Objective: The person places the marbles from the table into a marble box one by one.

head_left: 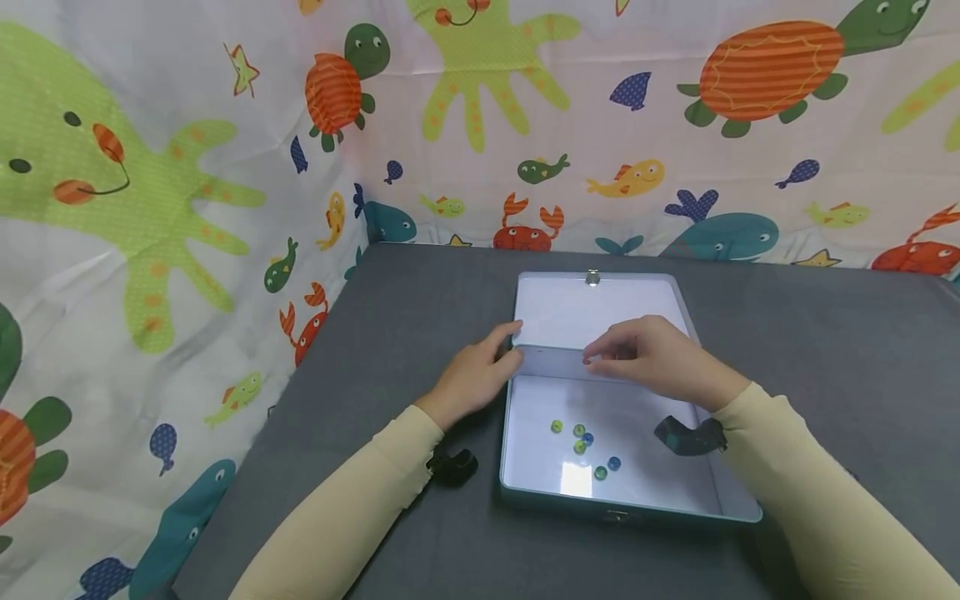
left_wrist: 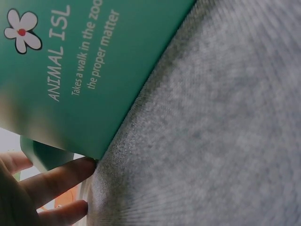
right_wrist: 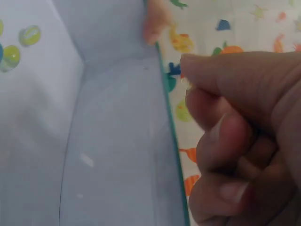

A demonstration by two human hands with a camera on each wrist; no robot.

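A shallow tin box (head_left: pixel 558 493), white inside and green outside, lies with its hinged lid (head_left: pixel 577 312) folded back. My left hand (head_left: pixel 474 379) touches the left side near the hinge, its fingers fairly straight; in the left wrist view a fingertip (left_wrist: pixel 84 165) meets the green corner. Over the back of the box, my right hand (head_left: pixel 656 354) pinches a small reddish piece (head_left: pixel 587 361) between thumb and forefinger, mostly covered by the fingertips. Several glass marbles lie on the box floor, among them a yellow-green marble (head_left: pixel 557 427) and a blue marble (head_left: pixel 614 463).
The box stands on a dark grey cloth-covered table (head_left: pixel 420 308). Behind and to the left hangs a curtain (head_left: pixel 465 183) printed with sea animals. A metal clasp (head_left: pixel 592 278) sits at the lid's far edge. Black wrist devices, such as the left one (head_left: pixel 453 468), hang below both sleeves.
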